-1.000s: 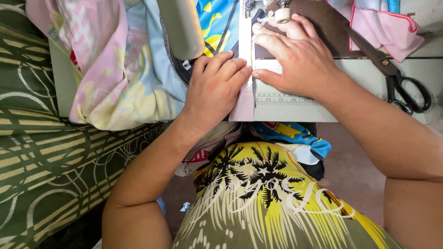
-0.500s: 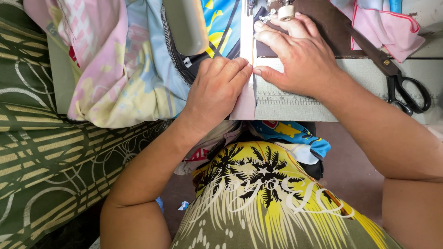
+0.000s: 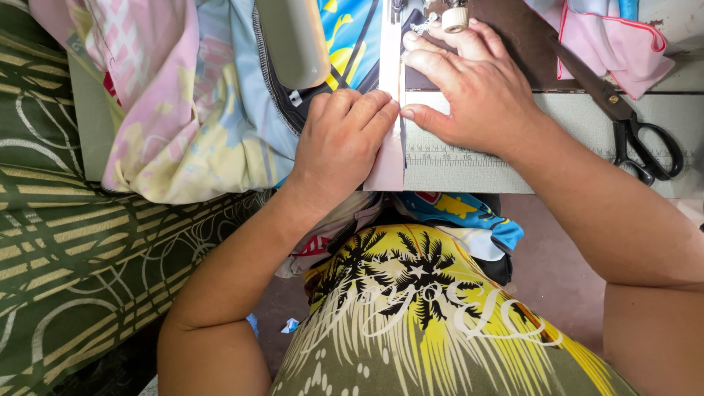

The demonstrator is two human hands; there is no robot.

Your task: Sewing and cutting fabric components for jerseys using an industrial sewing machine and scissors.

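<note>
My left hand [image 3: 339, 143] lies flat on a pale pink strip of fabric [image 3: 389, 158], fingertips at its folded edge. My right hand [image 3: 469, 88] presses the same strip from the right, fingers stretched toward the sewing machine's presser foot [image 3: 422, 22]. The strip runs up the machine bed [image 3: 469, 165] under the foot. Blue fabric with yellow print [image 3: 350, 29] lies under the grey machine arm [image 3: 292, 40], just above my left hand.
Black-handled scissors [image 3: 631, 125] rest on the table at the right. Pink cloth [image 3: 620, 40] is heaped at the top right. A bundle of pink and yellow fabric [image 3: 158, 110] lies at the left, over green patterned cloth [image 3: 66, 249]. More blue fabric [image 3: 462, 216] hangs below the table edge.
Both hands have stayed on the pink strip; my left hand's fingers have crept slightly up and right along the fold.
</note>
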